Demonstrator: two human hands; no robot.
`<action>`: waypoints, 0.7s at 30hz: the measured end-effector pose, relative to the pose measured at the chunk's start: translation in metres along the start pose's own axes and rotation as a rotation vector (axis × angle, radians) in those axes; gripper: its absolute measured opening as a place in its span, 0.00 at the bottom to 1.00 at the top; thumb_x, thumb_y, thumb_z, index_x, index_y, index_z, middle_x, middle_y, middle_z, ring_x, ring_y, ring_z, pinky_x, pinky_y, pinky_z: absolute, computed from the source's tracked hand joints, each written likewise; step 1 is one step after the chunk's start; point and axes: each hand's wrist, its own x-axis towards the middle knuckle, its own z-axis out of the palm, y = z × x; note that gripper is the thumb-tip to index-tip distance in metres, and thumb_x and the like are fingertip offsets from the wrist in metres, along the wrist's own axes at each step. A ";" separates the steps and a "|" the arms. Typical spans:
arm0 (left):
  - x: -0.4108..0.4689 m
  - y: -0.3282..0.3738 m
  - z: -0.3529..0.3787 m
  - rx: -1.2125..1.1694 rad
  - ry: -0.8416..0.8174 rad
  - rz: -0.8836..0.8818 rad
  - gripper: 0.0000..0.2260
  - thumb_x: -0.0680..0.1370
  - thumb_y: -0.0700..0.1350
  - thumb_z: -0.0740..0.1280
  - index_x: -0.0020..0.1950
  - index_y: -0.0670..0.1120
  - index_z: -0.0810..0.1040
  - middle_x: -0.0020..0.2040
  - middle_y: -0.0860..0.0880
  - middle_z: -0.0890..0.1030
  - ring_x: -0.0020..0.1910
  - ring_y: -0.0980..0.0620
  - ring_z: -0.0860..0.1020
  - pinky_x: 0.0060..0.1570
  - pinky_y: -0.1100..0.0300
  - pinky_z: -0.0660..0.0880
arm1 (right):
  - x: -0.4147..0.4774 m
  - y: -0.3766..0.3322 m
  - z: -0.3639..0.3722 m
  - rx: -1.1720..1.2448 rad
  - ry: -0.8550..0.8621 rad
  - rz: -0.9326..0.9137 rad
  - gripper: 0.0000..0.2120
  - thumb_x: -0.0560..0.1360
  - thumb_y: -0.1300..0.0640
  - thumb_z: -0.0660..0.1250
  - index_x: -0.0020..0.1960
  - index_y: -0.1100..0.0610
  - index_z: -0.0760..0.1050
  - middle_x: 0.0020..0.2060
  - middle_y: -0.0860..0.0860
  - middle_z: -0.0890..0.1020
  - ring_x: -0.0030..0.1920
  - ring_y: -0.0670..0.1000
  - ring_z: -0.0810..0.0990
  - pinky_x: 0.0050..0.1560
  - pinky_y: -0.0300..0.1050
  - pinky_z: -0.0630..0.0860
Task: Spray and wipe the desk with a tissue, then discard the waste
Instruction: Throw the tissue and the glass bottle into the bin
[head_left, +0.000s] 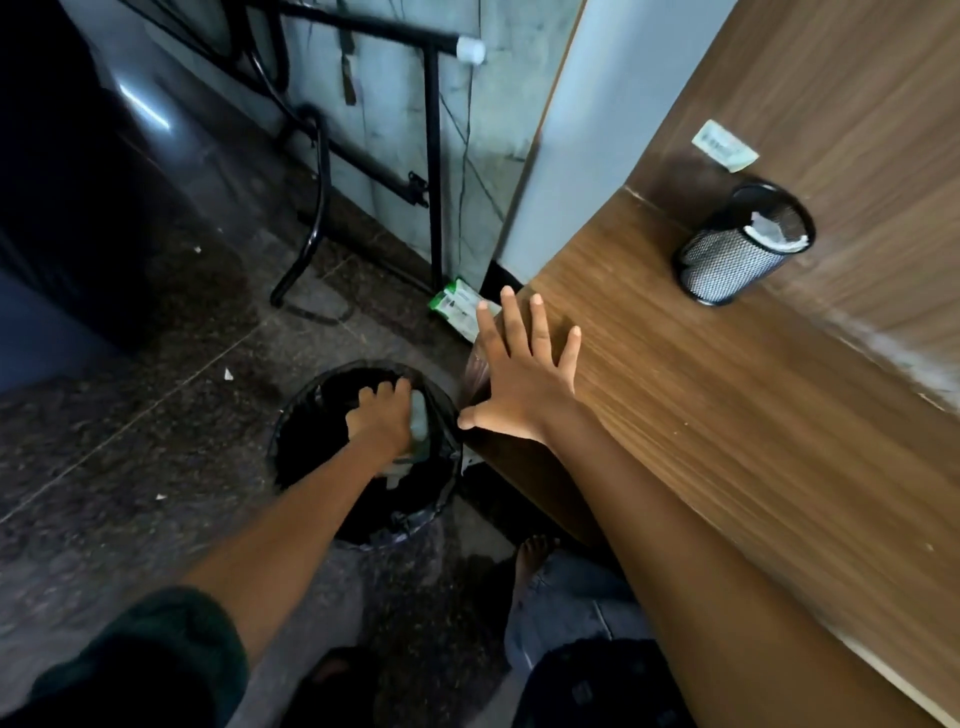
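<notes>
My left hand reaches down into a round waste bin lined with a black bag, on the floor by the desk's corner. Its fingers are closed around a pale crumpled tissue, which sits inside the bin's mouth. My right hand lies flat with fingers spread on the left corner of the brown wooden desk, holding nothing. No spray bottle is in view.
A black mesh pen cup stands on the desk near the wooden back panel, which carries a small label. A green and white packet lies on the floor by the wall. A black metal frame stands behind the bin. A bare foot shows under the desk edge.
</notes>
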 end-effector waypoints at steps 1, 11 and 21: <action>0.009 -0.002 0.010 -0.005 -0.020 -0.021 0.33 0.72 0.46 0.72 0.69 0.47 0.57 0.67 0.43 0.65 0.66 0.39 0.64 0.53 0.49 0.72 | 0.001 0.000 0.000 0.004 -0.010 0.003 0.56 0.65 0.40 0.69 0.74 0.48 0.30 0.72 0.49 0.26 0.69 0.56 0.22 0.66 0.71 0.29; 0.042 -0.027 0.099 0.114 -0.102 -0.060 0.31 0.73 0.41 0.68 0.72 0.46 0.56 0.66 0.42 0.65 0.58 0.39 0.75 0.47 0.52 0.74 | 0.003 0.002 0.001 0.009 0.007 -0.009 0.54 0.67 0.42 0.67 0.73 0.47 0.27 0.71 0.48 0.25 0.69 0.56 0.21 0.64 0.69 0.27; 0.047 -0.032 0.143 -0.103 -0.291 -0.134 0.26 0.79 0.38 0.59 0.74 0.41 0.53 0.75 0.39 0.55 0.68 0.37 0.66 0.60 0.46 0.70 | 0.001 0.001 0.003 0.016 0.011 -0.013 0.53 0.65 0.62 0.65 0.73 0.48 0.27 0.71 0.49 0.24 0.70 0.58 0.22 0.66 0.71 0.29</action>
